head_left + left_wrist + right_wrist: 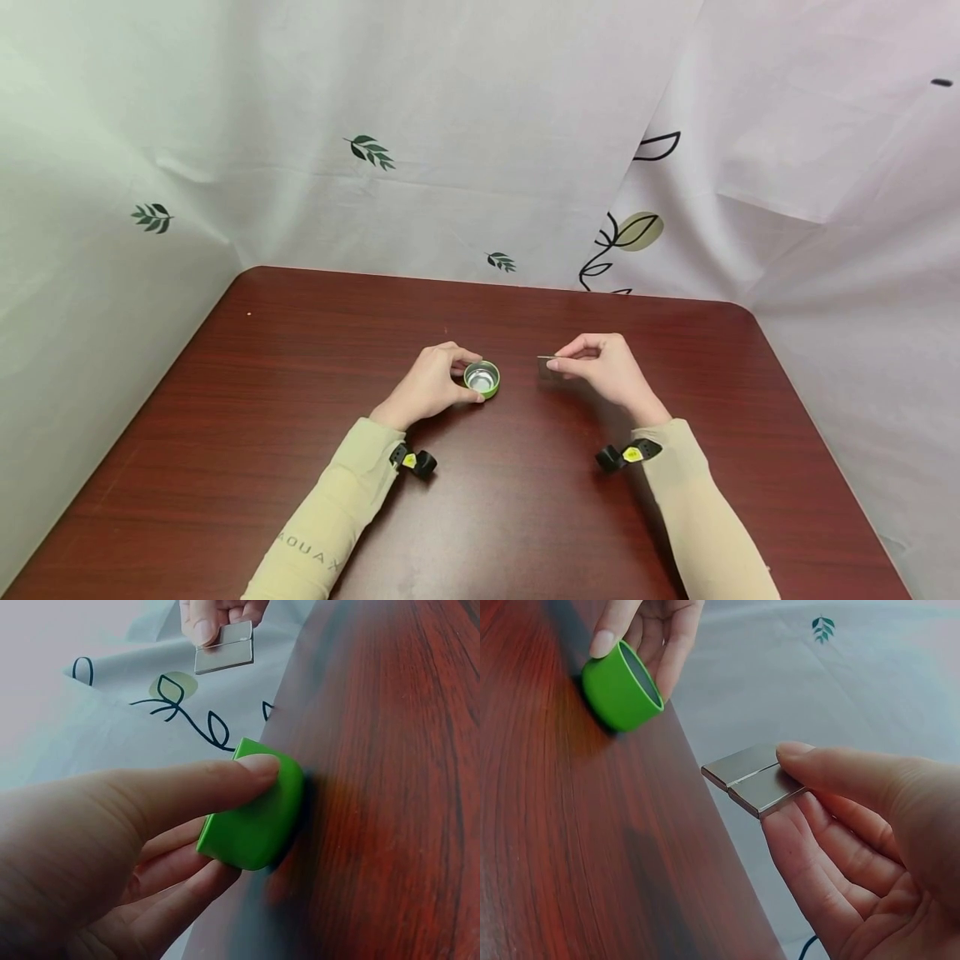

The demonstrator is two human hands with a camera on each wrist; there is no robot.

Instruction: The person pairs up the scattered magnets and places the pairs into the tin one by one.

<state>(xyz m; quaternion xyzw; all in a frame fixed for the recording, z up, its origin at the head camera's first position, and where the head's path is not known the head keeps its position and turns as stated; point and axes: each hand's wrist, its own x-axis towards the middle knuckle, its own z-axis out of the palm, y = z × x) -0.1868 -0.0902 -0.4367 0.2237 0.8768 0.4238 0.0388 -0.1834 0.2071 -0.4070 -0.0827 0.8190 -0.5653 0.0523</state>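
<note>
A small green round cup (482,378) with a shiny metal inside stands on the dark red wooden table (300,400). My left hand (433,383) grips its green wall (255,821) between thumb and fingers; the cup (621,686) also shows in the right wrist view. My right hand (600,367) pinches a pair of flat silver metal bars (751,778) joined side by side, held just above the table to the right of the cup. The bars (547,367) appear again, as small bars (225,646), at the top of the left wrist view.
White cloth (465,133) printed with leaves hangs behind and on both sides of the table. The table's far edge (495,282) lies close behind the hands. Both beige sleeves carry small black wrist cameras (412,460).
</note>
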